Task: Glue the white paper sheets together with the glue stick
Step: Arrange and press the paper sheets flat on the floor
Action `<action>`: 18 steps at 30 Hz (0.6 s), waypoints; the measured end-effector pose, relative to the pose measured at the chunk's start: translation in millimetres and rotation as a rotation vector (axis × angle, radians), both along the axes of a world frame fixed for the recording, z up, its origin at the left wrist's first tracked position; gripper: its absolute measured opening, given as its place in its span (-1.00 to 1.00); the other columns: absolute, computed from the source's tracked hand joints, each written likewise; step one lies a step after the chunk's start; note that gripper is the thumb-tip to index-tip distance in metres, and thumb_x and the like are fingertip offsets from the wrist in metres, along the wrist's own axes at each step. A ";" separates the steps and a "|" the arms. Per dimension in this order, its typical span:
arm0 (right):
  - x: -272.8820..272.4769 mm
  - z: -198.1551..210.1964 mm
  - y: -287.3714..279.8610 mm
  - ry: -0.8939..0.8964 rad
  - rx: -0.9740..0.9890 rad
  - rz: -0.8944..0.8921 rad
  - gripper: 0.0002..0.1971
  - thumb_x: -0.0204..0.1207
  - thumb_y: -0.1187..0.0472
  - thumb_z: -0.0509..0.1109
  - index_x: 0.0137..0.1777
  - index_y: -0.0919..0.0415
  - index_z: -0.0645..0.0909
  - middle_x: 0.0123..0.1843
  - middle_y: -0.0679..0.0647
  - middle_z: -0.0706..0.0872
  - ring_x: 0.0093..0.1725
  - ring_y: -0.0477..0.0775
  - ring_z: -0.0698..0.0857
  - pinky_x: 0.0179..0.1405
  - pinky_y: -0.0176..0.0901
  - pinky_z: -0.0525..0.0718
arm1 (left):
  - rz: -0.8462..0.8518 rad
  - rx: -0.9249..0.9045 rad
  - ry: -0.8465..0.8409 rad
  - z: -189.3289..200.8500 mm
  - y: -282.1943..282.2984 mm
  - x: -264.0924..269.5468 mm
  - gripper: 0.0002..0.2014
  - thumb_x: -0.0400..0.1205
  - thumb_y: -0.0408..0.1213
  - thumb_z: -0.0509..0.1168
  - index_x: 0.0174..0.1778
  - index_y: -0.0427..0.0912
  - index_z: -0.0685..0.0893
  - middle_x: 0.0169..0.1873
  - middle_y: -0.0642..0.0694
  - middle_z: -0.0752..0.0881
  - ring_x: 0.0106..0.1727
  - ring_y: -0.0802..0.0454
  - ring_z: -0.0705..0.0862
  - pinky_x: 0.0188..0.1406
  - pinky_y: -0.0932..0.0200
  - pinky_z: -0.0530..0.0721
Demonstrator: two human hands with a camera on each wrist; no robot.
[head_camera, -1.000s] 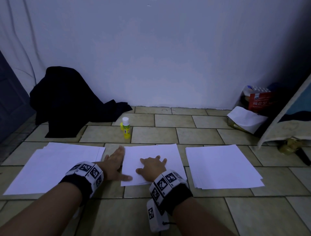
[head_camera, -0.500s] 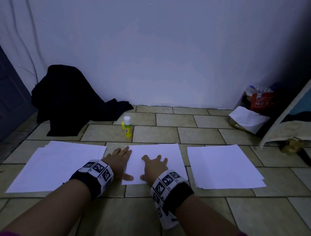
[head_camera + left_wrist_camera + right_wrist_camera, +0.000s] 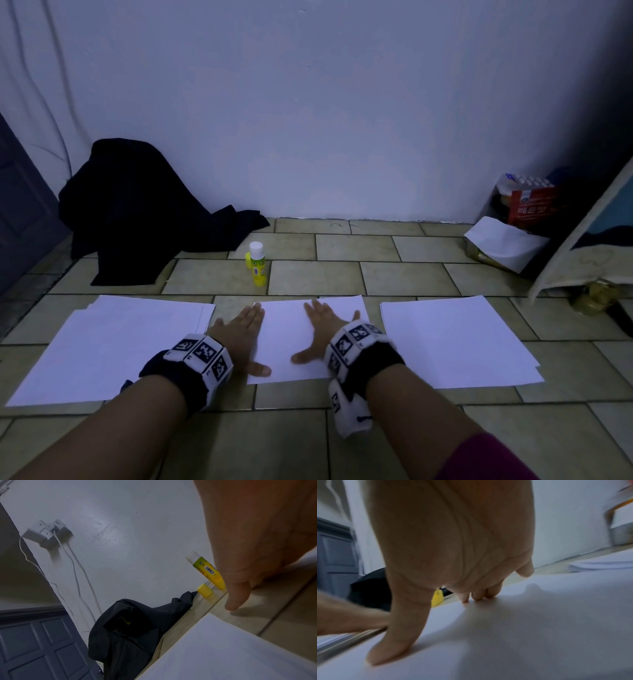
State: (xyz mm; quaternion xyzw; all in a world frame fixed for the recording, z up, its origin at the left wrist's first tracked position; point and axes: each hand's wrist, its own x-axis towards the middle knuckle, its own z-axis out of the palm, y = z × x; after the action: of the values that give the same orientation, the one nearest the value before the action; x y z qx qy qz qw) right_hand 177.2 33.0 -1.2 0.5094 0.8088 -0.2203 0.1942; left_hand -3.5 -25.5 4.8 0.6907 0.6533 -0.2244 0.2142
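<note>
White paper sheets (image 3: 284, 339) lie on the tiled floor in the middle, one on top of another. My left hand (image 3: 241, 334) lies flat along their left edge, thumb on the near corner. My right hand (image 3: 320, 330) presses flat on the sheets (image 3: 522, 635), fingers spread, and its fingertips (image 3: 476, 597) touch the paper. A yellow glue stick (image 3: 257, 265) with a white top stands upright beyond the sheets. In the left wrist view the glue stick (image 3: 205, 569) is uncapped, with its yellow cap (image 3: 205, 592) lying beside it.
A stack of white paper (image 3: 109, 346) lies at the left, another stack (image 3: 455, 342) at the right. Dark cloth (image 3: 137, 212) is heaped against the wall at the back left. A red packet (image 3: 529, 204) and a white bag (image 3: 507, 241) sit in the back right corner.
Both hands have slid forward over the middle sheets and flattened out; the right hand's fingers have spread further apart.
</note>
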 end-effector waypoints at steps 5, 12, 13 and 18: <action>37.7 0.1 13.4 -0.087 0.022 -0.116 0.31 0.25 -0.53 0.33 0.66 0.17 -0.41 0.69 -0.05 -0.36 0.69 -0.03 -0.25 0.53 0.48 -0.24 | 0.000 -0.006 -0.027 0.3 -1.0 -1.8 0.14 0.55 0.28 0.27 0.64 -0.27 -0.40 0.64 -0.10 -0.42 0.69 0.00 -0.30 0.64 -0.25 -0.04; 32.3 10.2 4.2 -0.100 0.058 -0.154 0.33 0.29 -0.43 0.41 0.64 0.33 -0.40 0.71 0.16 -0.30 0.70 0.10 -0.20 0.59 0.31 -0.20 | -0.022 0.020 0.015 2.5 -3.8 -2.0 0.21 0.48 0.30 0.35 0.65 -0.24 -0.39 0.65 -0.10 -0.40 0.69 0.01 -0.28 0.66 -0.21 -0.11; 31.5 10.0 3.5 -0.101 0.065 -0.194 0.35 0.25 -0.43 0.44 0.65 0.34 -0.36 0.70 0.21 -0.27 0.69 0.16 -0.18 0.60 0.29 -0.17 | -0.024 0.025 0.029 4.3 -4.2 -1.5 0.24 0.46 0.32 0.36 0.66 -0.23 -0.38 0.66 -0.10 -0.37 0.70 0.01 -0.26 0.66 -0.22 -0.12; 26.8 14.7 -12.0 -0.135 0.254 -0.230 0.10 0.14 -0.47 0.48 0.52 0.22 0.20 0.54 0.25 0.17 0.56 0.29 0.14 0.43 0.22 0.28 | -0.049 0.165 0.204 32.1 0.4 16.7 -0.06 0.47 0.52 0.07 0.42 -0.28 0.50 0.45 -0.20 0.49 0.51 -0.14 0.35 0.48 -0.18 0.25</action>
State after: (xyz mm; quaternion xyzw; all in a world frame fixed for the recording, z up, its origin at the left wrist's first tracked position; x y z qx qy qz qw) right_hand 203.9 21.0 13.6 0.6326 0.7517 -0.1026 0.1556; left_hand 13.2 -25.1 36.9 0.6953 0.6709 -0.2440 0.0835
